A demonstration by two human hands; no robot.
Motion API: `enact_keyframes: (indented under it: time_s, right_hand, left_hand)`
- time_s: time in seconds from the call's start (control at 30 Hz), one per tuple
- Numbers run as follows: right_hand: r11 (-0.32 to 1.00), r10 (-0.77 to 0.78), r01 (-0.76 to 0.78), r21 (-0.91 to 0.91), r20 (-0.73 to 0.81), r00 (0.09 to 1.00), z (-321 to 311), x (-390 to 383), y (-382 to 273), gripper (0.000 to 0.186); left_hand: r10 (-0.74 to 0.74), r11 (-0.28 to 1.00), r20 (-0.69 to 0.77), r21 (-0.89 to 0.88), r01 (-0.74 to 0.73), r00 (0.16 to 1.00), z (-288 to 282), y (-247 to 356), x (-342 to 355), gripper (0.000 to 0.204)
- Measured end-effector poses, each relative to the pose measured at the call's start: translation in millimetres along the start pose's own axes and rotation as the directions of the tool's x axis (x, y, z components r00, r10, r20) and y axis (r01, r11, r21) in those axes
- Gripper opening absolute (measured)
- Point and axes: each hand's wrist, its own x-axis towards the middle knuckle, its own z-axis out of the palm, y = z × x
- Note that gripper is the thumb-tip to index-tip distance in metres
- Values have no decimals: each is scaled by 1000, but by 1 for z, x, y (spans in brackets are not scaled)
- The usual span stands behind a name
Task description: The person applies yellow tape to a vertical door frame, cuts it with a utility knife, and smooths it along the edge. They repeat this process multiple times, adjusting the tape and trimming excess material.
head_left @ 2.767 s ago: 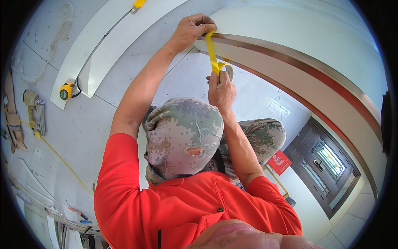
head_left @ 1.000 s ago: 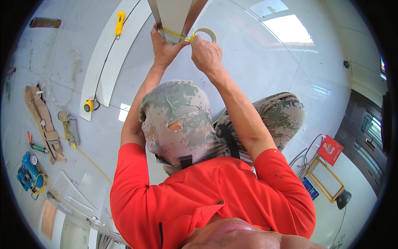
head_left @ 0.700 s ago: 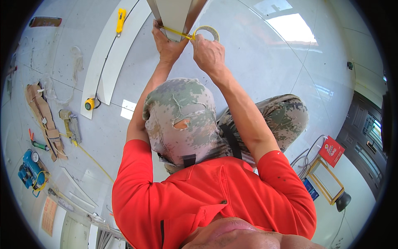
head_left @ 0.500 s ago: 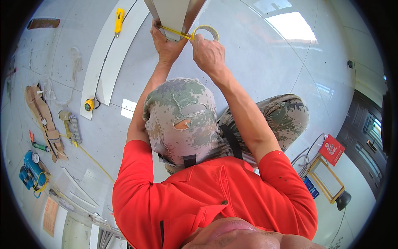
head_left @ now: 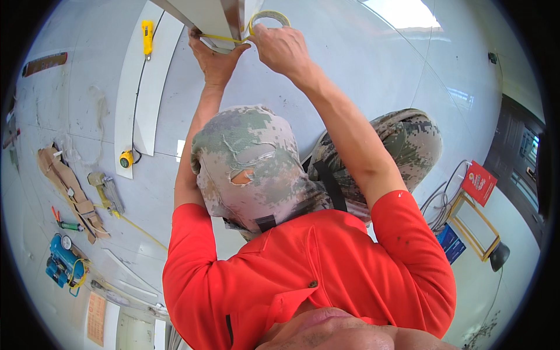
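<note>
A long, pale panel or profile (head_left: pixel 203 13) with shiny brownish sides comes in from the top edge. My left hand (head_left: pixel 213 63) grips it close to its near end, fingers at the left side and thumb at the right. Across it runs a narrow strip of yellow tape (head_left: pixel 219 38), from the left fingers toward my right hand (head_left: pixel 282 51). Closed at the panel's right side, the right hand holds a roll of yellow tape (head_left: pixel 284 18), which stands out above the knuckles. The right fingertips are partly hidden.
On the left, white strips (head_left: pixel 157 87) lie on the floor with a yellow utility knife (head_left: pixel 147 39) and a tape measure (head_left: pixel 126 158). Beyond are cardboard (head_left: pixel 70 189), a nail gun (head_left: pixel 106 191) and a blue compressor (head_left: pixel 63 259). A red bag (head_left: pixel 479 183) stands right.
The whole scene has shifted as my view moved; panel and hands now appear farther left and higher. Both hands keep their hold, and the tape strip still crosses the panel.
</note>
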Motion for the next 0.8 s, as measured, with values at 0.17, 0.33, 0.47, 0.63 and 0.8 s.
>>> enact_keyframes:
  time_s: [0.17,0.33,0.47,0.63,0.8]
  right_hand:
    - [999,48,-49,1,139,989,-5,9,6,15]
    - [997,59,-68,47,173,983,7,9,11,21]
    - [967,159,-194,167,199,967,7,5,10,29]
    - [919,236,-278,279,176,956,17,6,7,32]
    - [789,525,-498,359,26,851,35,0,76,19]
  left_hand:
    - [30,997,10,-66,-29,999,-3,-3,5,139]
    - [155,986,-83,-44,-159,984,-3,12,10,133]
    - [224,974,-129,77,-215,966,7,3,10,136]
    - [227,969,-145,136,-208,963,13,-5,9,138]
    - [233,964,-193,173,-200,953,21,6,12,133]
